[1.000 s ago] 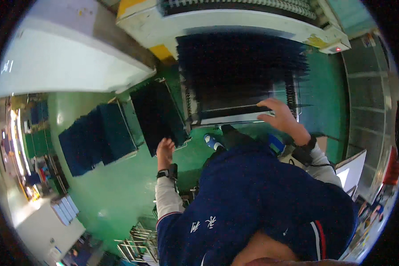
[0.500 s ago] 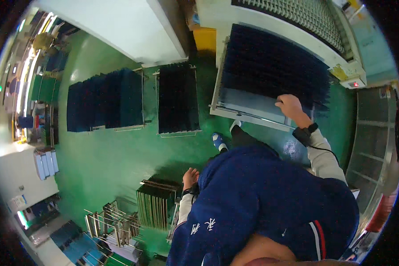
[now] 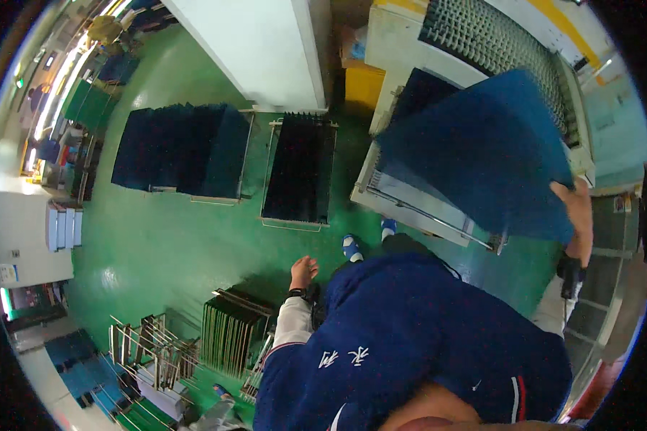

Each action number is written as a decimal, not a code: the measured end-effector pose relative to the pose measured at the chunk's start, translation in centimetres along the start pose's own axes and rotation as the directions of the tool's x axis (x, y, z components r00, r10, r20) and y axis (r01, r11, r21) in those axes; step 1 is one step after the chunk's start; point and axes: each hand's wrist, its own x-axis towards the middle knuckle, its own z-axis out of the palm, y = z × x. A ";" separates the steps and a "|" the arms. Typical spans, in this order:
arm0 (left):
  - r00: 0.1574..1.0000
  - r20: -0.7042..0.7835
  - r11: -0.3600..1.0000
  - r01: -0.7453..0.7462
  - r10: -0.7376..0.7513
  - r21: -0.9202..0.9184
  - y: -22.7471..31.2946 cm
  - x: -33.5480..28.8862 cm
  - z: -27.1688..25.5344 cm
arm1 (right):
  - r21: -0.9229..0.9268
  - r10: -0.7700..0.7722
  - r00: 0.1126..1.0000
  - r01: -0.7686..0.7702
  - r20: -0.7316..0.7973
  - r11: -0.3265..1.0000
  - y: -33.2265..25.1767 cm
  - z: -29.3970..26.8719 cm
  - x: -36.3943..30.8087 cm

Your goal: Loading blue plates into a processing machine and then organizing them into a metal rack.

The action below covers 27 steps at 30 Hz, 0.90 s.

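My right hand (image 3: 574, 208) grips the right edge of a large, thin, dark blue panel (image 3: 482, 151). The panel is lifted and tilted over a pale metal rack (image 3: 410, 200), slightly smeared by motion. Behind it, part of a pile of dark panels (image 3: 423, 93) shows on the same rack; the rest is hidden. My left hand (image 3: 304, 269) hangs by my left side over the green floor. Its fingers are loosely bent and nothing is visible in them.
A machine with a ridged conveyor bed (image 3: 492, 36) stands beyond the rack. Two floor racks of dark panels (image 3: 183, 147) (image 3: 298, 169) stand left of it, near a white pillar (image 3: 259, 50). Slotted frames (image 3: 233, 334) are at lower left, near another person's shoe (image 3: 221, 391).
My right hand has moved right from the rack's near side and now holds a panel raised and swung askew. The view has shifted. Another person's foot has appeared at lower left.
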 end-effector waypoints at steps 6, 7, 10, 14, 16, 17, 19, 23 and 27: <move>0.998 -0.023 0.993 -0.050 0.053 0.107 0.9 0.7 3.7 | 0.582 0.007 0.886 0.299 -0.465 0.756 8.3 -5.0 3.7; 0.998 0.006 0.990 -0.055 0.055 0.129 0.8 0.8 4.0 | 0.724 0.135 0.876 0.285 -0.463 0.629 9.5 -4.9 4.8; 0.974 0.138 0.939 -0.214 0.182 0.270 -0.7 1.9 3.5 | 0.072 -0.238 0.852 0.305 -0.466 0.950 13.3 -4.1 8.3; 0.980 0.187 0.997 -0.067 0.071 -0.023 -0.5 2.6 3.5 | 0.633 -0.142 0.941 0.314 -0.308 0.708 13.2 -1.5 14.3; 0.903 0.253 0.713 -0.431 0.348 0.554 -0.1 1.7 4.6 | 0.979 -0.056 0.996 0.073 -0.063 0.193 9.5 0.1 15.7; 0.799 0.371 0.202 -0.508 0.473 0.837 0.4 0.9 5.9 | 0.986 -0.012 0.996 0.088 -0.088 0.141 9.3 0.0 16.6; 0.881 0.290 0.317 -0.415 0.375 0.853 0.7 -0.3 8.1 | 0.994 0.066 0.992 0.110 -0.112 0.028 10.0 0.2 19.7; 0.989 -0.053 0.990 -0.138 0.139 0.019 -0.5 0.0 8.1 | 0.999 0.208 0.978 -0.006 -0.003 0.041 10.9 0.9 26.9; 0.834 0.048 0.739 -0.513 0.550 0.437 -4.0 -0.1 3.9 | 0.997 0.044 0.999 -0.004 0.007 -0.071 8.2 3.6 33.9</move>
